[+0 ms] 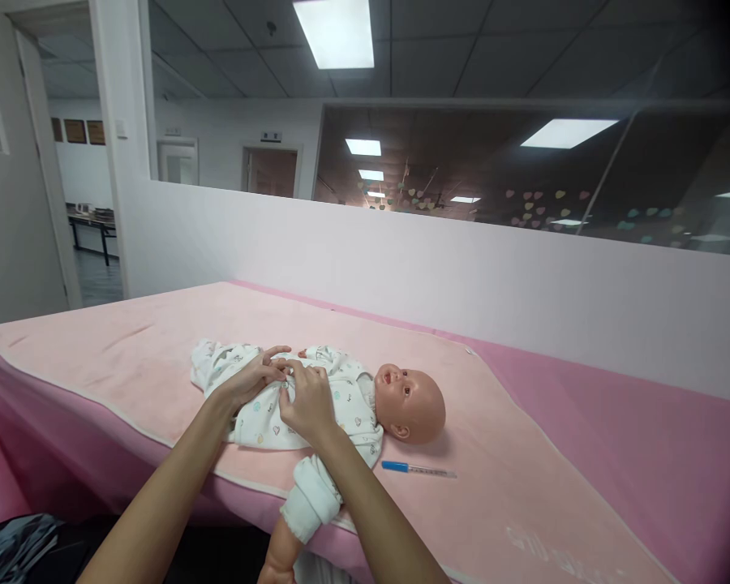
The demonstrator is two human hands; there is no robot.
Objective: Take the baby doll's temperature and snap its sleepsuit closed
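Note:
A bald baby doll [410, 403] lies on its back, its head to the right, dressed in a white printed baby outfit [346, 397]. On the front of the outfit, near the doll's waist, my left hand [259, 377] pinches the cloth with thumb and fingers. Right beside it my right hand [310, 401] has curled fingers gripping the same cloth, and the fingertips of both hands nearly meet. Whatever small part of the garment lies between them is hidden. One doll arm [283, 551] with a bunched sleeve [311, 496] hangs over the front edge, below my right forearm.
A slim clear thermometer-like stick with a blue cap [418, 470] lies near the doll's head. Beneath is a peach blanket [523, 487] over a pink cover [614, 422]. A white wall [401, 259] with windows runs behind; a doorway stands at the left.

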